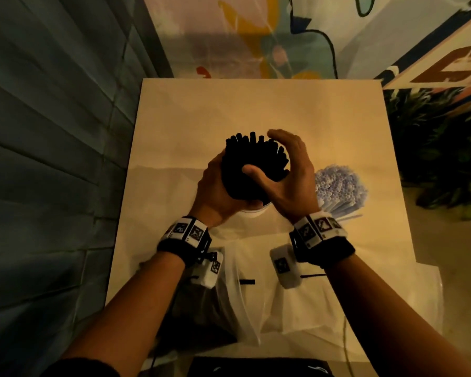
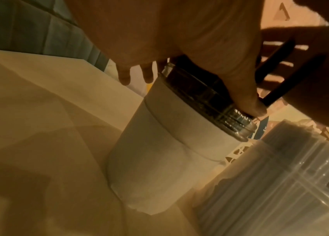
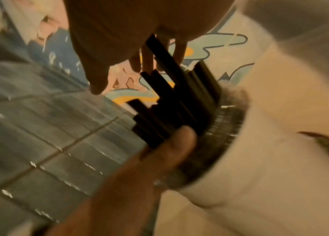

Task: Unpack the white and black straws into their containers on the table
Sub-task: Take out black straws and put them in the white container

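At the middle of the table, a thick bundle of black straws [image 1: 252,164] stands in a clear jar wrapped in white paper [image 2: 169,143]. My left hand [image 1: 215,186] grips the bundle from the left, just above the jar's rim, and its thumb [image 2: 250,102] lies at the clear rim. My right hand [image 1: 291,172] curves round the upper part of the bundle, thumb on the near side and fingers over the far tops. The straws' uneven tops [image 3: 175,102] stick out of the jar [image 3: 260,143]. White straws [image 1: 340,186] fill a second clear container [image 2: 280,175] just to the right.
Crumpled clear plastic bags [image 1: 245,295] lie on the near part of the cream table [image 1: 256,104], under my forearms. A grey tiled wall [image 1: 52,159] runs along the left, a painted wall stands behind, and green plants [image 1: 433,159] are off the right edge.
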{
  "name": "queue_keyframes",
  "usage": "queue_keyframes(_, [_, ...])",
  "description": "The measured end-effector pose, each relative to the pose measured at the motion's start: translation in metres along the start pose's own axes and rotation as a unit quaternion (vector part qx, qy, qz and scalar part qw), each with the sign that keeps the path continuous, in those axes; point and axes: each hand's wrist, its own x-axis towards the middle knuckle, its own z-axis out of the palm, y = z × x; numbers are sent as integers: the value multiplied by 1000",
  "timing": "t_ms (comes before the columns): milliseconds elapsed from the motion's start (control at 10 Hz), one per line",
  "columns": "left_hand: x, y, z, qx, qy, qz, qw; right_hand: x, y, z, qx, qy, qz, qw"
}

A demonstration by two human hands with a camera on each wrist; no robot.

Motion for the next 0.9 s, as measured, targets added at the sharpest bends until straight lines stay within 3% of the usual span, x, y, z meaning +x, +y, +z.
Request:
queue_keyframes(100, [2,-5,0,-54,-6,-19,998,-13,19,10,-36,-15,39,998])
queue_keyframes(200, [11,-8,-2,-30,-30,-31,999,-13,25,23,14,-8,85,996])
queue_keyframes(300, [21,-9,-3,26,-66,-34,997,-7,22,31,21,-26,75,997])
queue_keyframes(400, [20,-19,-9,83,-71,-38,993,-1,19,36,7,-53,49,997])
queue_keyframes(500, [15,-21,-10,131,-54,2,990,5,16,38,-20,-53,25,998])
queue_keyframes(600, [18,-1,-7,-34,-45,-36,998,8,7,36,-21,-31,5,999])
queue_keyframes(700, [15,9,-10,-63,-33,-48,996,6,10,36,-20,-39,-3,999])
queue_keyframes(800, [11,4,-4,-113,-61,-86,988,1,9,33,-18,-53,2,998])
queue_keyframes(900, [1,7,-13,-25,-50,-20,998,-6,3,23,-28,-47,0,998])
